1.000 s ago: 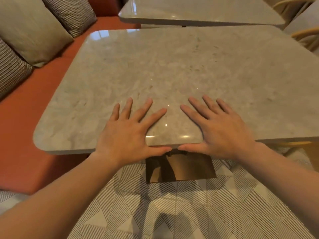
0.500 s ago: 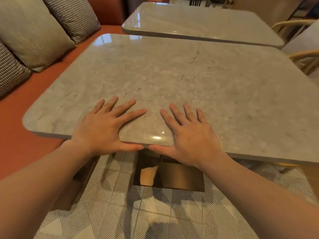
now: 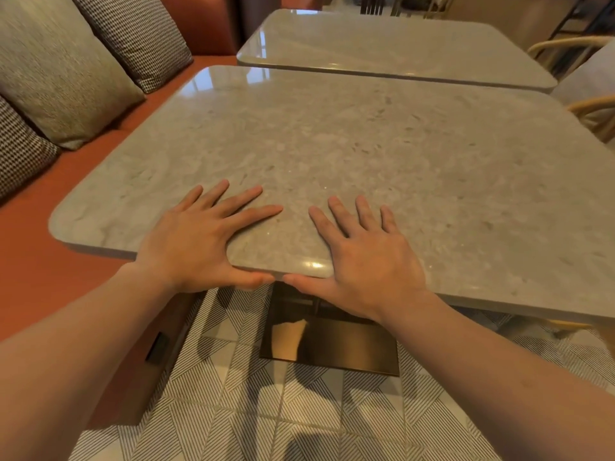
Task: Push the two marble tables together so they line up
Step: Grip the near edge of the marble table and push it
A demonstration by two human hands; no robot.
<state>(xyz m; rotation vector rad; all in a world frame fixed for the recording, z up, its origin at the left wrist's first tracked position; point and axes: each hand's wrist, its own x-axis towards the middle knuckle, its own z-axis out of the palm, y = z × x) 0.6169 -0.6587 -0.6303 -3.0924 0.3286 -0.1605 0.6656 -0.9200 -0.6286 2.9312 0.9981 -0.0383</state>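
Note:
The near marble table (image 3: 366, 151) fills the middle of the view, its grey top bare. My left hand (image 3: 199, 241) and my right hand (image 3: 366, 257) lie flat on its front edge with fingers spread. Both thumbs run along the edge's face and almost meet. The far marble table (image 3: 382, 44) stands just behind. Its front edge looks to meet the near table's back edge, and it sits offset to the right. Whether the two edges touch I cannot tell.
An orange bench (image 3: 40, 277) with several cushions (image 3: 56, 68) runs along the left, close to the near table's left corner. The table's brass base (image 3: 332, 344) stands on patterned floor tiles below my hands. Curved wooden chair backs (image 3: 592, 108) stand at the right.
The orange gap between the two tables has closed, and more of the far table shows. Both hands stay flat on the front edge.

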